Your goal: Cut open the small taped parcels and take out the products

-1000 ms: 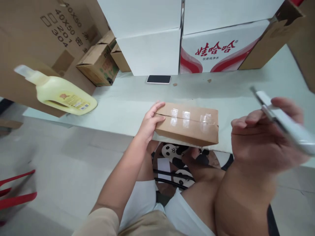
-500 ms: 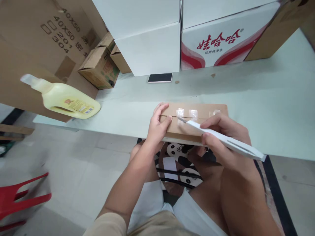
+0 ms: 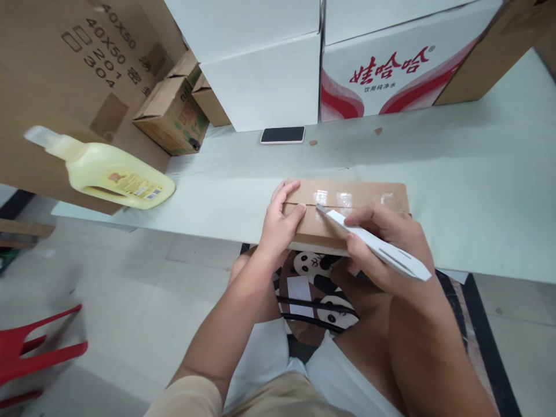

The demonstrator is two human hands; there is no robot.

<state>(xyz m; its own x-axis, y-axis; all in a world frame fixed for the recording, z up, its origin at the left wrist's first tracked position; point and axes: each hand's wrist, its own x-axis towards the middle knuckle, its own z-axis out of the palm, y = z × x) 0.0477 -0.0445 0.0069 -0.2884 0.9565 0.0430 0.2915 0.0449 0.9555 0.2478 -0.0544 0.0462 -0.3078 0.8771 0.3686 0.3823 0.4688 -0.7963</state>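
Note:
A small brown cardboard box (image 3: pixel 360 191) lies at the table's front edge, with pieces of clear tape (image 3: pixel 344 200) across its top seam. My left hand (image 3: pixel 282 217) grips the box's left end, thumb on top near the seam and fingers over the far side. In my right hand (image 3: pixel 386 243) is a white utility knife (image 3: pixel 373 240), closed between thumb and fingers. Its blade is out, and the tip meets the seam at the leftmost tape piece. My right hand hides part of the box's right side.
Behind the box, a phone (image 3: pixel 282 135) lies on the pale table (image 3: pixel 226 191) before stacked white cartons (image 3: pixel 264 87). A yellow detergent bottle (image 3: pixel 121 174) and brown cartons (image 3: pixel 171 113) are at the left. A red plastic stool (image 3: pixel 39 359) is on the floor.
My right hand has shifted slightly left with the utility knife, its rear end swinging left. The blade tip has moved onto the seam by the tape. My left hand keeps its grip.

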